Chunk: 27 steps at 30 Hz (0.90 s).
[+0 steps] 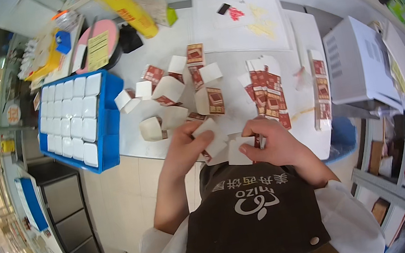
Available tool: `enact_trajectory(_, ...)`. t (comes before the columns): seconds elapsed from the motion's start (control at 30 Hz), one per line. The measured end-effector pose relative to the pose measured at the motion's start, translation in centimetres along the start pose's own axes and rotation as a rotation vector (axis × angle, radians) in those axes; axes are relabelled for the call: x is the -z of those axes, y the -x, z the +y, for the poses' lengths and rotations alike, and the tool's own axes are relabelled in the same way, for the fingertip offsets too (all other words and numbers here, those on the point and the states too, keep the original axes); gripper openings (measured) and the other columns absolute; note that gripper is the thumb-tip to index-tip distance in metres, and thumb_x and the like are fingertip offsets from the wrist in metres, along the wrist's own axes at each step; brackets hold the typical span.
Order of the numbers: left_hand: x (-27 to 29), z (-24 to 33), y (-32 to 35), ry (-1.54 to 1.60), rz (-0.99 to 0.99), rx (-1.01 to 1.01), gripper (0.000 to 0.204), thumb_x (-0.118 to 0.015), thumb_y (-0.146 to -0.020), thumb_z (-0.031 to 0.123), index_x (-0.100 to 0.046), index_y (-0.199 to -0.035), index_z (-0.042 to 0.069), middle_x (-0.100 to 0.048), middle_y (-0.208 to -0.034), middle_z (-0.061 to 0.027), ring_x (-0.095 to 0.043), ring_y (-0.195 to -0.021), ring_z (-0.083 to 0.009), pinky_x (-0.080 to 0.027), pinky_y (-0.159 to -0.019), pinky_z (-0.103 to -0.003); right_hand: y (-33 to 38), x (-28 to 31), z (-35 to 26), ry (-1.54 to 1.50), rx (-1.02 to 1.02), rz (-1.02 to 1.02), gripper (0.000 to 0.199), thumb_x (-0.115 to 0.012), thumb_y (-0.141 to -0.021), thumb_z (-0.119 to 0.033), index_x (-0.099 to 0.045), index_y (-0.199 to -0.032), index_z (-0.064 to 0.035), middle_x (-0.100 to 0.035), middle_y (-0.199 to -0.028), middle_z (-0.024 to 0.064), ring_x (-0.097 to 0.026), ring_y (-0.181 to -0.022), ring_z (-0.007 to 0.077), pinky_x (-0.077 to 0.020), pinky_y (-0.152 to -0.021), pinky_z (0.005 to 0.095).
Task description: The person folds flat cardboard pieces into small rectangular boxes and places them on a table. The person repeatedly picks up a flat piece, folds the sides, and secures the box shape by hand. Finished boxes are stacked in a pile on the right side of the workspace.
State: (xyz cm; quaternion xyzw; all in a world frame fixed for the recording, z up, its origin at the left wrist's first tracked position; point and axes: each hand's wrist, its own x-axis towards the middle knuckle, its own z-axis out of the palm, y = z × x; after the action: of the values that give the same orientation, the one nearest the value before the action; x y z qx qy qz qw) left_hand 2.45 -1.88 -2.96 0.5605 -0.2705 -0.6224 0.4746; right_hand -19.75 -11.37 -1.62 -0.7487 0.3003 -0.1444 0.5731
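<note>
Close to the table's near edge, my left hand (188, 145) pinches a small paper carton (211, 138), its white inner side showing and a bit of red-brown print at the edge. My right hand (272, 141) grips a white flap (240, 150) beside it, thumb on top. Whether both hands hold one carton or two separate ones I cannot tell. Just beyond lie several loose, partly opened cartons (215, 101), white inside and red-brown outside. To the right of them is a pile of flat red-brown cartons (268, 90).
A blue crate (108, 135) of white lidded tubs stands at the left. At the back are a yellow roll (123, 9), a pink round tray (110, 31) and a white board (205, 17) with red and pale yellow bits. More cartons (320, 87) line the right edge near a white appliance (359, 61).
</note>
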Motion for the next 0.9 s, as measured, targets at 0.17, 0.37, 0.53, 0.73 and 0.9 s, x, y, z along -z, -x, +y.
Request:
enact_trajectory(0.17, -0.6, -0.4, -0.6, -0.357, 0.023, -0.017, 0.04, -0.065, -0.084, 0.026, -0.066, -0.111, -0.005, -0.067, -0.075, -0.012, -0.064, -0.069, -0.0139, -0.05, -0.064, -0.031, -0.9, -0.4, 1.2, 0.212, 0.259, 0.032, 0.018, -0.076, -0.076, -0.011, -0.064, -0.087, -0.0042, -0.055, -0.07, 0.0088, -0.055, -0.07, 0.0292, -0.0413, -0.069, 0.0385)
enact_trajectory(0.37, -0.6, 0.6, 0.0, -0.476, 0.037, -0.083, 0.037, -0.062, -0.082, 0.027, -0.065, -0.1, -0.006, -0.064, -0.075, -0.0169, -0.064, -0.069, -0.0205, -0.05, -0.067, -0.036, -2.1, -0.7, 0.1, 0.221, 0.293, 0.003, 0.014, -0.073, -0.079, -0.007, -0.063, -0.087, -0.0037, -0.053, -0.07, 0.0084, -0.05, -0.066, 0.0277, -0.0378, -0.068, 0.0376)
enact_trajectory(0.53, -0.3, 0.1, 0.3, -0.465, -0.065, -0.12, 0.029, -0.06, -0.085, 0.024, -0.061, -0.092, -0.004, -0.06, -0.075, -0.0173, -0.06, -0.068, -0.0209, -0.048, -0.067, -0.037, -2.4, -1.7, 0.8, 0.198, 0.232, 0.01, 0.014, -0.074, -0.081, -0.01, -0.062, -0.084, -0.0032, -0.056, -0.071, 0.008, -0.05, -0.065, 0.0241, -0.0389, -0.065, 0.0352)
enact_trajectory(0.73, -0.2, 0.8, 0.4, -0.555, -0.145, -0.168, 0.028, -0.056, -0.091, 0.023, -0.06, -0.09, -0.004, -0.06, -0.076, -0.0176, -0.059, -0.071, -0.0221, -0.047, -0.069, -0.038, -2.2, -2.1, 2.3, 0.072, 0.134, -0.01, 0.013, -0.072, -0.085, -0.009, -0.062, -0.082, -0.0022, -0.063, -0.076, 0.0067, -0.056, -0.068, 0.0176, -0.0424, -0.063, 0.0302)
enact_trajectory(0.9, -0.2, -1.8, -0.3, -0.376, -0.056, -0.212, 0.024, -0.054, -0.094, 0.021, -0.06, -0.091, -0.002, -0.059, -0.076, -0.0167, -0.058, -0.073, -0.021, -0.047, -0.07, -0.038, -2.5, -2.0, 2.0, 0.015, 0.074, -0.045, 0.013, -0.072, -0.088, -0.009, -0.062, -0.083, -0.0013, -0.063, -0.076, 0.0046, -0.055, -0.07, 0.0112, -0.042, -0.061, 0.0261)
